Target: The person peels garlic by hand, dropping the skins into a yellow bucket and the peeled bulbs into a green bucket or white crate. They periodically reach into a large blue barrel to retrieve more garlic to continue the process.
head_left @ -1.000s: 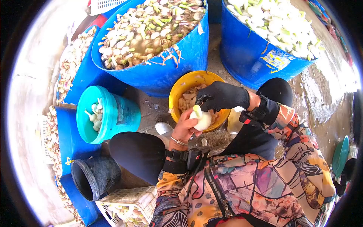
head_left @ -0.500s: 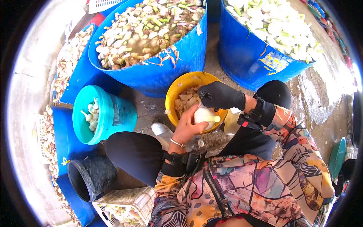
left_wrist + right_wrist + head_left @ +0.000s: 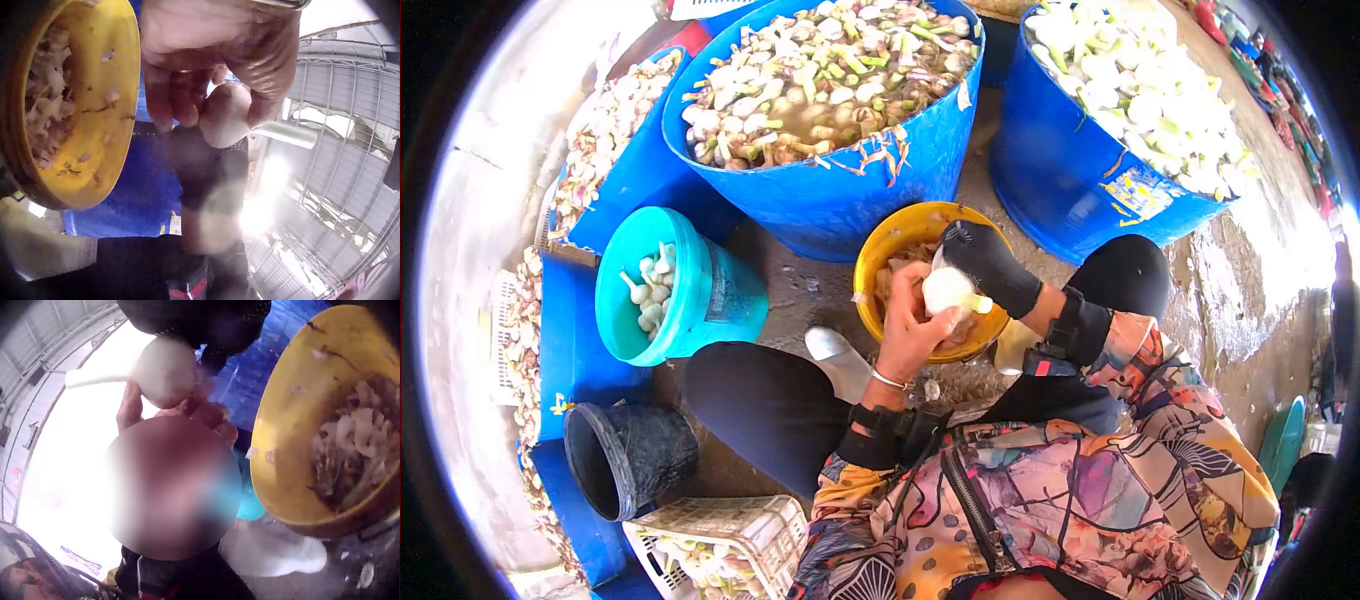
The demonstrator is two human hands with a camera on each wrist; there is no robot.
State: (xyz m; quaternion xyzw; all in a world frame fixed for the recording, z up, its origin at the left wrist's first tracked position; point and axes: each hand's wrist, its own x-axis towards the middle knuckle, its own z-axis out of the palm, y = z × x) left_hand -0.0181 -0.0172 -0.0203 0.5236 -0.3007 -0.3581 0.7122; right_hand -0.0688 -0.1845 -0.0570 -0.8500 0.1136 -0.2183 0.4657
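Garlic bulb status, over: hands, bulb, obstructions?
Left hand grips garlic bulb. Gloved right hand close beside it, grip unclear. Bulb near yellow bucket, stem attached. Nothing visibly in the way.

Bulb (image 3: 947, 290) is sitting in left hand (image 3: 908, 325), near scrap bucket (image 3: 920, 218). One tub (image 3: 850, 215) is standing behind that bucket, another (image 3: 1075, 175) behind-right; pail (image 3: 735, 285) is standing left, crate (image 3: 730, 514) lying front-left.

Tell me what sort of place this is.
Probably a covered garlic-peeling workspace: a large blue tub holds bulbs in murky water, the yellow bucket holds peelings, and a metal-framed roof shows overhead.
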